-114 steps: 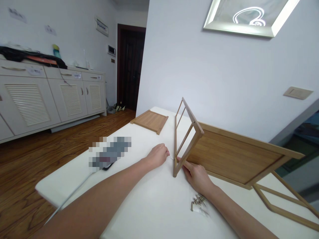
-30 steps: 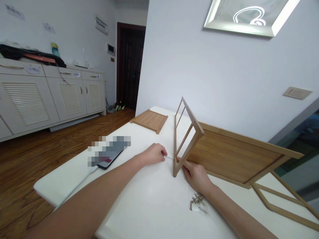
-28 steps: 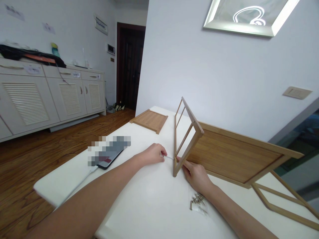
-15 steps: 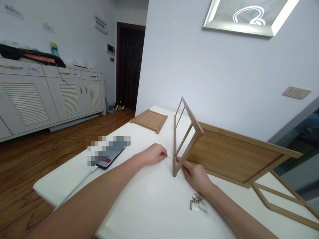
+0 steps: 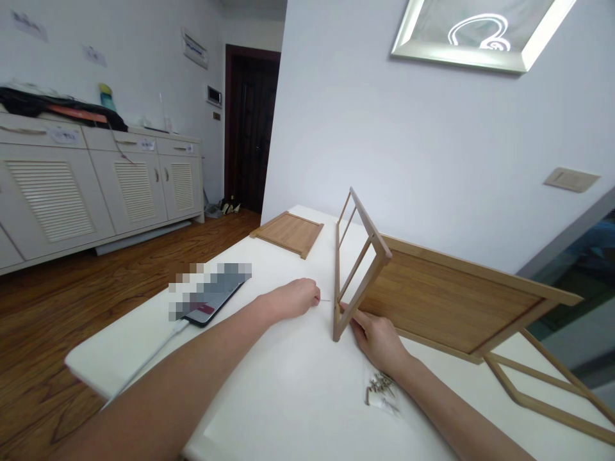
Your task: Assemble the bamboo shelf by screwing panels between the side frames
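Observation:
My left hand [image 5: 298, 298] is closed in a pinch on a thin metal rod [image 5: 325, 300] that looks like a hex key. Its far end points at the lower part of a slatted wooden frame [image 5: 366, 291], which stands tilted on edge. My right hand [image 5: 379, 338] grips this frame near its bottom end, fingers partly hidden behind the rail. Just behind leans a large wooden panel [image 5: 451, 294] with a raised border. Several bronze-coloured screws [image 5: 381, 385] lie on a clear plastic bag beside my right wrist.
The white table [image 5: 283, 378] also carries a smaller wooden panel [image 5: 291, 232] at the back, a phone [image 5: 211, 304] with a white cable [image 5: 148, 362] on the left, and another wooden frame [image 5: 542, 406] at the right. A wall [image 5: 432, 147] borders the table's far side.
The fingers of my left hand have turned a little, and the rod's tip now shows slightly apart from the frame. My right hand and the wooden frame stay where they were.

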The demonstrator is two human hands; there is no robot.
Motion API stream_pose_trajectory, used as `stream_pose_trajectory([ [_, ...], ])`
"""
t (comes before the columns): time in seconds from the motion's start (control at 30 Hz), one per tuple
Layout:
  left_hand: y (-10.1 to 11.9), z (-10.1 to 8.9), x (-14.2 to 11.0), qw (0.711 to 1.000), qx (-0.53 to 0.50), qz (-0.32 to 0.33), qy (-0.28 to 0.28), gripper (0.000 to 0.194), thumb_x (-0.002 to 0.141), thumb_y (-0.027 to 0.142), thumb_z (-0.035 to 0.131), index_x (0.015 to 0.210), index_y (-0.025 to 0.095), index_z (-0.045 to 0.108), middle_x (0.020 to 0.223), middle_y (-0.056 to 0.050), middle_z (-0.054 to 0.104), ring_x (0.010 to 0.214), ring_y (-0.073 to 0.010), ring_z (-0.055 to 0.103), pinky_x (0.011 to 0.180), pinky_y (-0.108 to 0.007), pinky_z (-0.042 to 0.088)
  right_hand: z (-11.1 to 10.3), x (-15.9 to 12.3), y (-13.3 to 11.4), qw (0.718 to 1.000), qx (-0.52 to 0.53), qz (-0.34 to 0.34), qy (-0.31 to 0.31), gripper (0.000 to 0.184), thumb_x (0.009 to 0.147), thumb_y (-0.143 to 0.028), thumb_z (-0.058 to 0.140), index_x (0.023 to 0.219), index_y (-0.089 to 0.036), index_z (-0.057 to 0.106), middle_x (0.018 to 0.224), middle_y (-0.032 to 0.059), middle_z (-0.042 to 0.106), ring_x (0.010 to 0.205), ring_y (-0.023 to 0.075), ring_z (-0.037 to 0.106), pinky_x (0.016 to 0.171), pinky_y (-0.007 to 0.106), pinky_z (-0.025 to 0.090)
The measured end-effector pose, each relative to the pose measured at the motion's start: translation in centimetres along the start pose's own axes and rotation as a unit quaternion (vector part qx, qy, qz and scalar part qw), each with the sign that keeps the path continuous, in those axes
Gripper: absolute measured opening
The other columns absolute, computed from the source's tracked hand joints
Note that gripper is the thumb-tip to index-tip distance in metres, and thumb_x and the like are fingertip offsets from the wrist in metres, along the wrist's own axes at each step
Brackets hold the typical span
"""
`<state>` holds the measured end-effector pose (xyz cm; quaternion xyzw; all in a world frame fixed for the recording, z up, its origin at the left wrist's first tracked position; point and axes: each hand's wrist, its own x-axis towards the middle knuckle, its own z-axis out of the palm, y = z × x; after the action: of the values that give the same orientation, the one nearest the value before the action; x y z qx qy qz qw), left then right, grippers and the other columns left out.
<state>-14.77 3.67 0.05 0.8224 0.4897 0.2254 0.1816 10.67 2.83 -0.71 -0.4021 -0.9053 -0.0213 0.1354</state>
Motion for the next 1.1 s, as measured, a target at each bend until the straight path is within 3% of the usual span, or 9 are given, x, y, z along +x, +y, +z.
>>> stream_pose_trajectory([
  [0.33, -0.2, 1.1, 0.9, 0.988, -0.047, -0.132, 0.071, 0.028, 0.089, 0.017, 0.037, 0.092, 0.013, 0.065, 0.079, -0.005, 0.072, 0.061, -0.0133, 0.065, 0.057, -0.023, 0.047, 0.1, 0.0, 0.1, 1.0, 0.007, -0.008, 0.011, 0.045, 0.094, -0.019, 0.039, 0.137, -0.027, 0.049, 0.099, 0.002, 0.075, 0.08, 0.018, 0.072, 0.067, 0.025, 0.052],
  [0.6, 0.9, 2.0, 1.2, 0.992, 0.015, -0.095, 0.084, 0.026, 0.085, 0.013, 0.043, 0.098, 0.014, 0.066, 0.096, -0.012, 0.071, 0.093, -0.024, 0.066, 0.081, -0.032, 0.048, 0.2, 0.0, 0.1, 1.0, 0.001, -0.006, 0.013, 0.044, 0.094, -0.02, 0.039, 0.137, -0.028, 0.05, 0.101, 0.0022, 0.075, 0.082, 0.0177, 0.072, 0.067, 0.024, 0.052],
  [1.1, 0.6, 2.0, 1.4, 0.994, 0.012, -0.077, 0.076, 0.029, 0.085, 0.014, 0.04, 0.094, 0.017, 0.068, 0.092, -0.007, 0.073, 0.087, -0.0199, 0.067, 0.078, -0.028, 0.05, 0.0, 0.0, 0.1, 1.0, 0.004, -0.002, 0.003, 0.042, 0.095, -0.022, 0.038, 0.134, -0.027, 0.053, 0.098, 0.0025, 0.075, 0.08, 0.0189, 0.072, 0.066, 0.025, 0.051],
])
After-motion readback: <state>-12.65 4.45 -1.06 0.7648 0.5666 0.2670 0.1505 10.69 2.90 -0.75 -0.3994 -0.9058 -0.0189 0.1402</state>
